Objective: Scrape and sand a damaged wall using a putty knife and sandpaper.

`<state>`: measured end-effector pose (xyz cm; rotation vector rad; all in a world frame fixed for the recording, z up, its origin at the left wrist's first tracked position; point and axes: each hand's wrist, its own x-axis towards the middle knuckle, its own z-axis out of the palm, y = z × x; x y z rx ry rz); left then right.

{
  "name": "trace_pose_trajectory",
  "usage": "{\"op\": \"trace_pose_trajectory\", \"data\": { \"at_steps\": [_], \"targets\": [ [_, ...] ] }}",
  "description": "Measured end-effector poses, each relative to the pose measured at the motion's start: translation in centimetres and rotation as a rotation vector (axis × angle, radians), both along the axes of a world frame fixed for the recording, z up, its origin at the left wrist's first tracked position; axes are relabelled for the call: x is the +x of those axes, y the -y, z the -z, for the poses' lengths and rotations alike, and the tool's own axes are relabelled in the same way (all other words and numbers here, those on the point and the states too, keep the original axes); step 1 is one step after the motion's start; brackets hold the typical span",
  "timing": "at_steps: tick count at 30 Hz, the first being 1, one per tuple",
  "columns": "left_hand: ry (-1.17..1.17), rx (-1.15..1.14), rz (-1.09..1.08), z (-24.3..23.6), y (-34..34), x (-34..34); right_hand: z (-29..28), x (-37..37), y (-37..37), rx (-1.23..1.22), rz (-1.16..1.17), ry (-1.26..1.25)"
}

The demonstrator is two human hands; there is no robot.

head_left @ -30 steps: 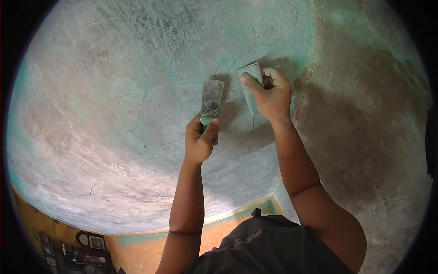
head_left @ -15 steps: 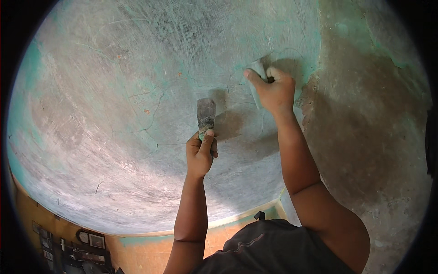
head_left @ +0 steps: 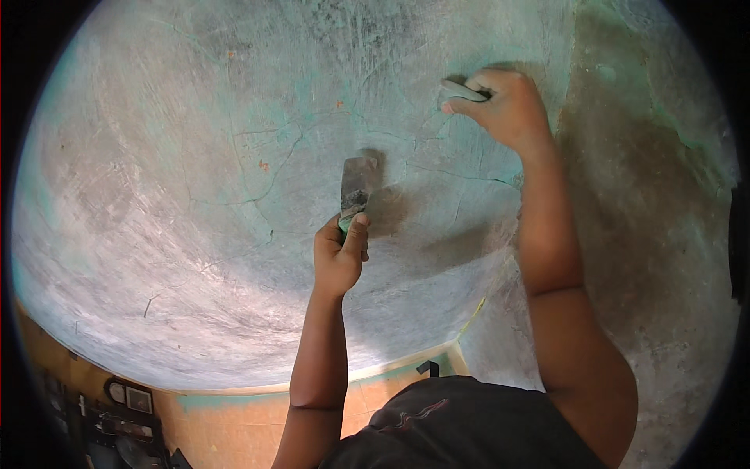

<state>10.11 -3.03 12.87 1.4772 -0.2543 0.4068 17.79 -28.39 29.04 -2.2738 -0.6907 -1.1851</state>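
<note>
A thin grey-green plate, jutting leftward, is pinched by the right hand, upper right of a putty knife gripped blade-up by the left hand.

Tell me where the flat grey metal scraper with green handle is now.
In the head view, the scraper is just left of centre, blade upward in the person's left hand, lower and further left than the right hand.
</note>
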Motion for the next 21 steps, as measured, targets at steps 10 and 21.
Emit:
{"op": "trace_pose_trajectory", "data": {
  "at_steps": [10,21],
  "targets": [
    [-0.034,0.025,0.086,0.6,1.4,0.5,-1.6,-0.3,-0.3,-0.218,0.019,0.174],
    [-0.052,0.004,0.061,0.6,1.3,0.3,-2.9,-0.8,-2.3,-0.317,0.013,0.108]
  ]
}}
